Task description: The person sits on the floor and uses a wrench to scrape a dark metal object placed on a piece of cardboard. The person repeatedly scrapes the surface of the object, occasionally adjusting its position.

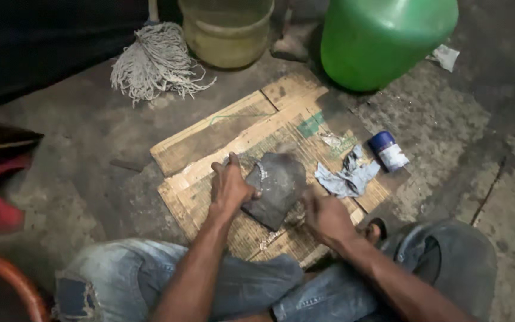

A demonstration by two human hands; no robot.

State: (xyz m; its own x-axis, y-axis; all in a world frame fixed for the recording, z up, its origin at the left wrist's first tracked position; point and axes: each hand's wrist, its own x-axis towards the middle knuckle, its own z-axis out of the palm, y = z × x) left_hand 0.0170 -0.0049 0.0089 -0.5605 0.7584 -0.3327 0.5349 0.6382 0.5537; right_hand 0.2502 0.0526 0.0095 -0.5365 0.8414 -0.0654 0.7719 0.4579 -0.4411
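free: bare floor (pixel 90 137) left | blocked: rag (pixel 348 176), can (pixel 388 151) right

Mop head (pixel 155 59), green jug (pixel 382 39), yellowish bucket (pixel 226 33), small blue-capped can (pixel 388 150) on concrete floor (pixel 84 131).

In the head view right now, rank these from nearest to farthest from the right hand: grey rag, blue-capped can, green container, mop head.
From the right hand:
1. Grey rag, just beyond it on the cardboard.
2. Blue-capped can, farther right.
3. Green container, top right.
4. Mop head, top left.
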